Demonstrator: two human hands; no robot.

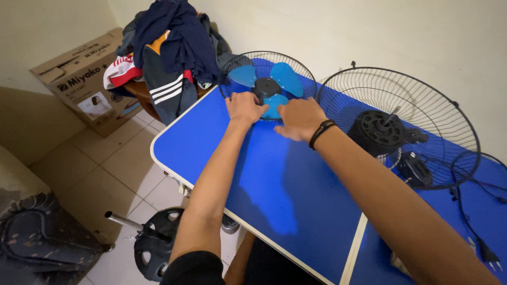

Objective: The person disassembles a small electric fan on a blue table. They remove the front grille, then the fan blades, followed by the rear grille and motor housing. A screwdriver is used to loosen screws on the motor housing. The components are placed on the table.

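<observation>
A round black wire fan grille [266,57] lies on the far part of the blue table [280,184], with a light blue three-bladed fan blade [285,76] resting in it. My left hand [244,107] rests on the grille's near rim, fingers reaching the blade's dark hub [265,87]. My right hand [300,119], with a black band at the wrist, lies on the near edge of the grille and the lower blade. To the right a second wire grille [422,100] stands upright with the black fan motor [376,132] fixed in its middle.
A black power cord with a plug [488,256] trails at the table's right. A pile of clothes [171,47] lies on a wooden stand behind the table's left corner, beside a cardboard box [84,74]. A black fan base with a metal pole [153,243] rests on the tiled floor.
</observation>
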